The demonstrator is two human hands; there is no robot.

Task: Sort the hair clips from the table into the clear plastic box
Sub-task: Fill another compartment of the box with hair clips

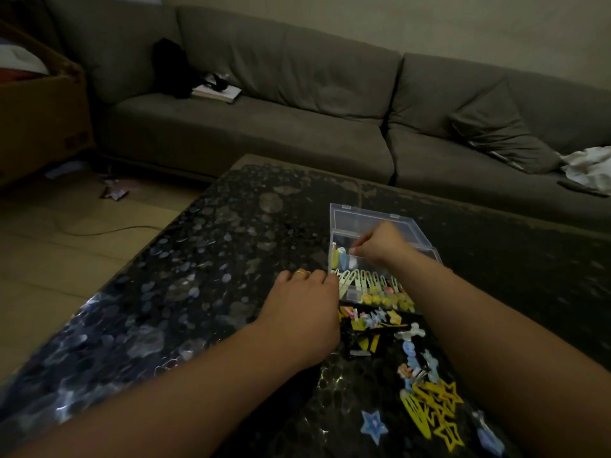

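A clear plastic box [337, 213] lies open on the dark table [205, 259], its lid folded back. Yellow and blue clips [340, 256] stand inside its left end. My right hand [380, 244] hovers over the box, fingers pinched together; what they hold is too small to tell. My left hand [302, 302], wearing a ring, rests at the box's near left corner, touching a row of white clips [360, 282]. Loose clips lie nearer me: yellow stars [439, 411], a blue star [373, 424], light blue clips [420, 361].
A grey sofa [297, 104] runs behind the table, with a book [216, 92], a cushion [496, 127] and white cloth [591, 166] on it. A cardboard box [39, 104] stands at the left. A cable [99, 231] lies on the wooden floor.
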